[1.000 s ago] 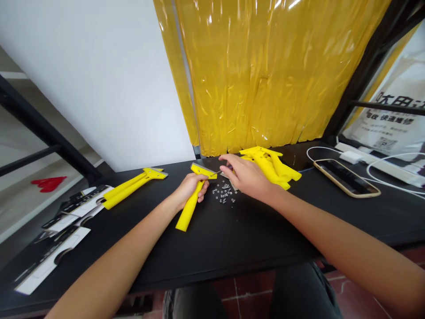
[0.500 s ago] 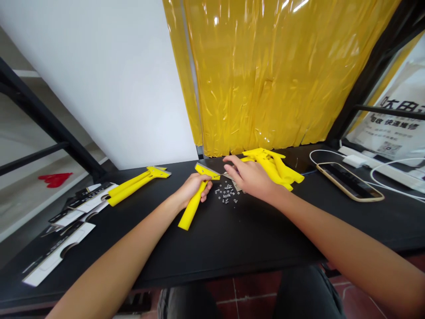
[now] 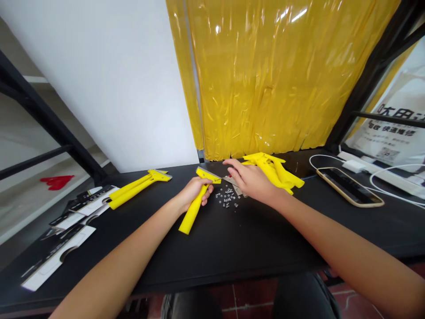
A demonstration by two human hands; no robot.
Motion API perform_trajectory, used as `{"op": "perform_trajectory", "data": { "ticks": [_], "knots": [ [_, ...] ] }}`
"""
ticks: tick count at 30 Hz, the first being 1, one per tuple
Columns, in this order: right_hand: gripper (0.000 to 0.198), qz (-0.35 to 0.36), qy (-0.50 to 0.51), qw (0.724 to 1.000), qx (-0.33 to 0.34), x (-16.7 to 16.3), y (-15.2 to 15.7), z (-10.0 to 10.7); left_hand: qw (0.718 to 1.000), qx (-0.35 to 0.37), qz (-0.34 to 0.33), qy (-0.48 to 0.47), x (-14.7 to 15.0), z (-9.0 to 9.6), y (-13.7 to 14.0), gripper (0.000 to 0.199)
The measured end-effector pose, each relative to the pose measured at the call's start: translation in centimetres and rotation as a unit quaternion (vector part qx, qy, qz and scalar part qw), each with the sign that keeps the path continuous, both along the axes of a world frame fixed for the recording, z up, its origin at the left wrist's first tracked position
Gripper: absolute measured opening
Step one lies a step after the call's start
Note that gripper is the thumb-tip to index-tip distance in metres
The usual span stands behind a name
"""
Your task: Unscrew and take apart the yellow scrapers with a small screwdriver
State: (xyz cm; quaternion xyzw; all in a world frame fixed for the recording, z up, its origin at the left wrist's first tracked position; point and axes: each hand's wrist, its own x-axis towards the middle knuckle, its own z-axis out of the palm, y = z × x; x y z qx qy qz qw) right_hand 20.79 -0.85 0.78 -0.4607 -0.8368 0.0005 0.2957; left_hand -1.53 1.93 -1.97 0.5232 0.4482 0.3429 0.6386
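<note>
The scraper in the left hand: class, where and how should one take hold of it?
Probably by the top of the scraper's handle, from the left, as the left hand does. The handle slants toward the person while the metal edge faces away, so fingers can sit behind it, leaving the head open to the right hand and its thin tool.

Rect. tan-cased phone (image 3: 350,187) nr long wht plastic power strip (image 3: 398,179) & thin wht cable (image 3: 319,156); glossy yel. plastic curtain (image 3: 265,79) at back; flat red item (image 3: 57,182) on pale shelf (image 3: 20,208), L.
</note>
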Motion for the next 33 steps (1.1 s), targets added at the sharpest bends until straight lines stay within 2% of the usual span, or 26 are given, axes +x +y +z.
{"op": "perform_trajectory", "data": {
  "ticks": [4,12,16,24,28,31,33],
  "knots": [
    [0.045,0.025,0.028,0.999,0.008,-0.1,-0.4,0.2,1.000,-0.004,0.008,0.004,0.1,0.1,-0.1,0.027],
    [0.039,0.001,0.018,1.000,-0.005,-0.1,-0.2,0.3,1.000,-0.007,-0.004,0.010,0.2,0.8,-0.5,0.030],
    [0.043,0.022,0.054,0.998,0.012,-0.2,-0.7,0.5,0.998,-0.045,-0.046,0.021,-0.1,1.0,-0.4,0.035],
    [0.032,0.023,0.084,0.996,0.023,0.4,-0.5,0.9,0.978,-0.130,-0.162,0.033,-0.6,1.3,-0.3,0.042],
    [0.040,0.046,0.090,0.994,0.041,0.4,-0.9,1.1,0.975,-0.139,-0.171,0.021,-0.4,1.4,-0.4,0.044],
    [0.029,0.045,0.084,0.995,0.041,0.3,-1.1,1.2,0.974,-0.144,-0.174,0.027,-0.4,1.4,-0.4,0.047],
    [0.029,0.037,0.082,0.995,0.040,0.3,-1.1,1.2,0.974,-0.147,-0.172,0.027,-0.4,1.3,-0.4,0.047]
  ]
}}
